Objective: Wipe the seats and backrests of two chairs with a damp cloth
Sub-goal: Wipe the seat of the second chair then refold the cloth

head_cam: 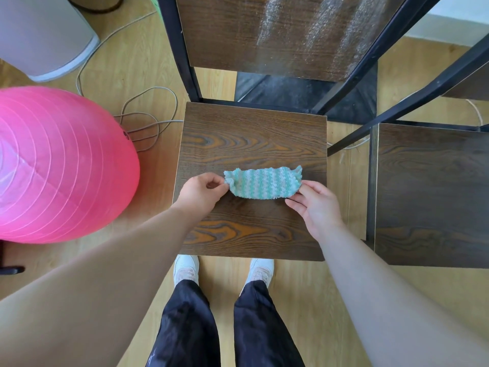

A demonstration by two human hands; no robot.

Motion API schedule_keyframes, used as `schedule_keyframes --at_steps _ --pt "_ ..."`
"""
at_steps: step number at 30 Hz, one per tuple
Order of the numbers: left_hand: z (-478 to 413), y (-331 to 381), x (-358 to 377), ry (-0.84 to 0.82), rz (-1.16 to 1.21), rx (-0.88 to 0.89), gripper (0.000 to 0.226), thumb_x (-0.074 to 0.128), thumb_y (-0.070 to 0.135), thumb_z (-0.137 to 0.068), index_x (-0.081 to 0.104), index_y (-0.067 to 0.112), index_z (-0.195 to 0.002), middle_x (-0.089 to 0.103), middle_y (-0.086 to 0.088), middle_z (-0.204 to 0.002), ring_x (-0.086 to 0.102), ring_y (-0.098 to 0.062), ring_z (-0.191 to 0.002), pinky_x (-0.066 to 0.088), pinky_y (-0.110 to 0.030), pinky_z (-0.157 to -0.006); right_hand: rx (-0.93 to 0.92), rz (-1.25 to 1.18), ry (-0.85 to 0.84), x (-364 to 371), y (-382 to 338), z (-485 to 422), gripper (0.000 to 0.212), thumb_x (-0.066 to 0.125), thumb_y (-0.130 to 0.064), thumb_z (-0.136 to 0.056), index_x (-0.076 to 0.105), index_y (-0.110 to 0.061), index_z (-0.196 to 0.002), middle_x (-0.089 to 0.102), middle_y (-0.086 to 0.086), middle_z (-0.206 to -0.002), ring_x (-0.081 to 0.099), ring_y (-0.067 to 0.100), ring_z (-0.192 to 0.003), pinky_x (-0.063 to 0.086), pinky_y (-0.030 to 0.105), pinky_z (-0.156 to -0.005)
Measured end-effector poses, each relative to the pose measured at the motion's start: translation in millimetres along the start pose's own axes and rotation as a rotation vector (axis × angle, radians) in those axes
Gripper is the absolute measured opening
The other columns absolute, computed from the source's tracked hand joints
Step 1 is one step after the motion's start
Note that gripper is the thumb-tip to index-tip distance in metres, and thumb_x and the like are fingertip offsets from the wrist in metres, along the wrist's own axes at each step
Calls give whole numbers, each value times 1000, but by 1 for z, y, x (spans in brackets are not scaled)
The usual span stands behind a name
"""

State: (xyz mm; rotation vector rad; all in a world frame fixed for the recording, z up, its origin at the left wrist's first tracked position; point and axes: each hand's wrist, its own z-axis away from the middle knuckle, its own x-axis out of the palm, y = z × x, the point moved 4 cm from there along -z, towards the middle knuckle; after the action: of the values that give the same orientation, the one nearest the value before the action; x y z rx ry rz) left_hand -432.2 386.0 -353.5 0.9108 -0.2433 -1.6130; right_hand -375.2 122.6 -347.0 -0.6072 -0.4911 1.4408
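Note:
A green-and-white striped cloth lies folded into a long strip on the dark wooden seat of the chair in front of me. My left hand pinches its left end. My right hand holds its right end between thumb and fingers. The chair's backrest rises beyond the seat and shows pale wet streaks on its right half. The seat of a second chair stands to the right, with only a corner of its backrest in view.
A large pink exercise ball rests on the floor close to the left of the chair. A grey cable coils on the wooden floor behind it. A white appliance stands at the far left. My feet are just before the seat's front edge.

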Motion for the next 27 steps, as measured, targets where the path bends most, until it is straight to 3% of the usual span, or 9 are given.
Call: schedule_keyframes --at_steps 3,10,14,17,20,27 --pt "15 -1 -3 -70 108 -115 12 70 33 -91 70 23 -85 64 5 -70 53 -4 -54 40 -22 -50 89 -83 25 -1 -3 15 12 65 -8 -96 67 -7 -107 74 15 -104 74 25 -94 61 37 -78" --pt "43 0 -16 -257 185 -322 17 70 23 -90 69 12 -78 59 -4 -63 42 -17 -53 33 -26 -49 379 -162 26 5 -16 52 13 59 -8 -98 64 2 -105 70 16 -92 71 23 -83 60 31 -64" --pt "32 0 -16 -222 212 -400 17 69 20 -92 70 8 -80 58 -3 -61 44 -13 -50 33 -24 -47 461 -172 42 13 -19 46 15 61 -7 -97 64 4 -108 72 16 -94 73 22 -81 61 29 -58" --pt "22 7 -12 -193 264 -450 16 69 21 -94 69 9 -83 62 2 -63 49 -7 -50 34 -18 -41 487 -175 59 16 -22 39 16 63 -7 -96 65 4 -108 74 16 -97 74 22 -83 62 30 -61" --pt "5 12 -4 -164 287 -471 13 69 21 -93 69 11 -84 66 2 -72 50 -5 -53 36 -17 -43 500 -178 80 23 -23 24 14 63 -7 -96 65 3 -106 74 16 -95 75 21 -79 62 30 -59" --pt "-38 28 -5 -67 367 -410 9 69 20 -92 70 12 -87 68 0 -80 50 -7 -55 37 -20 -46 472 -174 95 47 -44 -16 15 64 -13 -97 66 0 -103 76 10 -90 73 14 -75 59 20 -54"
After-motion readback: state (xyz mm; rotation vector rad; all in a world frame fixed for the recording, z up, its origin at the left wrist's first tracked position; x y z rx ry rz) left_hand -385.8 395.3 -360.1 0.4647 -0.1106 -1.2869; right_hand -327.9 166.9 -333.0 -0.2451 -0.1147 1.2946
